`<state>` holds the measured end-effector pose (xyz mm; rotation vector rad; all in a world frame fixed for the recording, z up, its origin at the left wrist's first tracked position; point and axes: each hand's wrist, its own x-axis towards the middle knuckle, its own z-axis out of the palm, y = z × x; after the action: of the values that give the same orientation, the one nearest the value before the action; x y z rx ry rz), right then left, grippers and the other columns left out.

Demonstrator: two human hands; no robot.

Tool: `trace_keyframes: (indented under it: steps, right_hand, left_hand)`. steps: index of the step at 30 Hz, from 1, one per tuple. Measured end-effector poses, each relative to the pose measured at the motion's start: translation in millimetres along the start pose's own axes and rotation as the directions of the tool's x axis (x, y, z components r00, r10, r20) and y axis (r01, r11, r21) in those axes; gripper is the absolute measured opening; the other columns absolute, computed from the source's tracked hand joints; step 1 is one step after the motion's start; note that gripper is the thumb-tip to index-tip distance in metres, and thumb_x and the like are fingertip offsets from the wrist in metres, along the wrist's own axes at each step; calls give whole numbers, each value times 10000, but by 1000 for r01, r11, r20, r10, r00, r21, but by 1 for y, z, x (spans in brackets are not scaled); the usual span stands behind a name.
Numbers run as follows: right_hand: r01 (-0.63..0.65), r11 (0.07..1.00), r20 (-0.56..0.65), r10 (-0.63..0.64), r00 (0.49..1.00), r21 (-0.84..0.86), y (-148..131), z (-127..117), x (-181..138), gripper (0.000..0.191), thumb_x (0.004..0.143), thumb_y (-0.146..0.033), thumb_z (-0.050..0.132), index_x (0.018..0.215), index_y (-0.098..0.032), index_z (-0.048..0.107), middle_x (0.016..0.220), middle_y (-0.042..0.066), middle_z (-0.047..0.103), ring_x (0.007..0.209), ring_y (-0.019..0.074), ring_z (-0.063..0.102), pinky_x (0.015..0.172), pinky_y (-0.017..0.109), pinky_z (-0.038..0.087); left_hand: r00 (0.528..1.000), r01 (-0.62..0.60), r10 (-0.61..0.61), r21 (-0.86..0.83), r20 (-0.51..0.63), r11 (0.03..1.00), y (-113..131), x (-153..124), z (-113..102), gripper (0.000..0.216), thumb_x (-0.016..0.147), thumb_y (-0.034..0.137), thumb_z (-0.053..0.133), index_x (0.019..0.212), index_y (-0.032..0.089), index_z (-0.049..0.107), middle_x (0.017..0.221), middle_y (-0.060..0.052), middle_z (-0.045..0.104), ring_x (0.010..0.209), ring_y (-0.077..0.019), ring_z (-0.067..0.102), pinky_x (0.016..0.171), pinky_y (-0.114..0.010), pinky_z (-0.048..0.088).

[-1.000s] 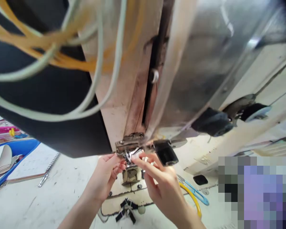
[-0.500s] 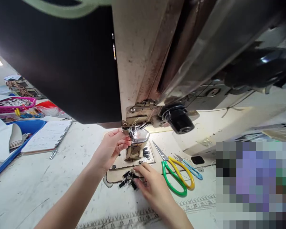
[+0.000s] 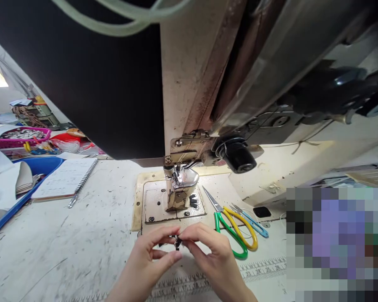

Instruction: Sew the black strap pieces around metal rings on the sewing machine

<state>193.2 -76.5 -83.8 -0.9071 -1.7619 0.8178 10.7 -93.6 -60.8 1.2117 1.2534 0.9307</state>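
- Head view: a small black piece point(image 3: 177, 241) is held before the machine post point(image 3: 177, 199), pinched by the fingertips of the right hand point(image 3: 210, 251); the thumb and forefinger of the left hand point(image 3: 145, 256) are parted around it, and whether they grip cannot be told.
- It is judged light, slightly pliable and easily dropped, best taken by its edges.
- Its outline is largely covered by fingers.

The pinched piece point(image 3: 177, 242) is black; scissor handles point(image 3: 228, 213) green and yellow; snips point(image 3: 262, 230) light blue; basket point(image 3: 9, 143) magenta.
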Motion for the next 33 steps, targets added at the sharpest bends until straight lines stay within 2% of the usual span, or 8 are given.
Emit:
trace_keyframes:
  steps: [4, 7, 12, 16, 18, 22, 27, 33]
  right_hand:
    - [-118, 984, 8, 119, 993, 132, -10, 2, -3, 168, 922, -101, 599, 991, -245, 651, 914, -9, 731, 842, 143, 710, 762, 211, 556]
    - [-191, 965, 4, 194, 981, 182, -12, 1, -5, 167, 930, -118, 582, 1030, -249, 609, 919, -18, 717, 854, 133, 707, 771, 203, 560]
    - [-212, 962, 45, 207, 977, 173, -10, -5, -3, 102, 963, -156, 558, 996, -243, 601, 926, -20, 693, 860, 124, 681, 784, 209, 539]
    - [-191, 975, 88, 181, 980, 117, -9, -7, 0, 117, 954, -129, 557, 984, -235, 598, 897, -23, 687, 817, 116, 662, 751, 204, 516]
    - [-177, 979, 101, 167, 981, 103, -10, -6, 1, 120, 943, -119, 560, 982, -227, 597, 888, -17, 691, 804, 120, 658, 735, 210, 514]
    - [-154, 983, 69, 147, 987, 104, -14, -5, 1, 96, 944, -140, 560, 951, -218, 614, 876, -2, 692, 807, 132, 659, 741, 226, 522]
    - [-258, 936, 70, 249, 966, 239, -22, -9, 1, 265, 915, -182, 628, 1159, -277, 673, 1091, 24, 732, 956, 156, 695, 803, 241, 571]
    - [-359, 897, 47, 360, 932, 256, -24, 0, 4, 116, 849, -213, 733, 948, -262, 772, 922, 0, 782, 821, 161, 713, 666, 211, 555]
  left_hand:
    - [995, -87, 88, 38, -42, 996, 6, 1, 11, 133, 802, 245, 750, 901, 263, 837, 921, -88, 770, 880, -250, 698, 706, -270, 568]
    - [994, -95, 95, 6, -56, 995, 9, 2, 11, 105, 783, 260, 772, 873, 246, 824, 934, -91, 761, 874, -254, 694, 725, -285, 575]
    - [998, -50, 52, -99, 19, 994, 6, 2, 8, 155, 780, 257, 781, 926, 247, 830, 1007, -102, 768, 909, -254, 688, 783, -306, 572]
    - [996, -50, 39, -126, -85, 991, 6, 0, 13, 219, 700, 242, 837, 919, 241, 825, 995, -94, 769, 797, -223, 676, 706, -288, 578]
    - [989, -69, 52, -117, -139, 991, 5, 0, 15, 152, 699, 245, 837, 848, 229, 814, 897, -74, 764, 773, -215, 671, 696, -275, 573]
    - [985, -52, 34, -107, -169, 993, 3, 2, 13, 104, 719, 287, 834, 742, 197, 787, 780, -62, 763, 771, -224, 686, 730, -284, 565]
    - [972, 9, -67, -252, -223, 968, 2, 3, 12, 204, 674, 345, 876, 746, 171, 799, 695, -57, 770, 688, -181, 657, 663, -247, 533]
    - [948, 13, -125, -359, -293, 933, 4, 2, 23, 296, 615, 409, 907, 708, 161, 777, 666, -49, 759, 658, -166, 660, 638, -237, 533]
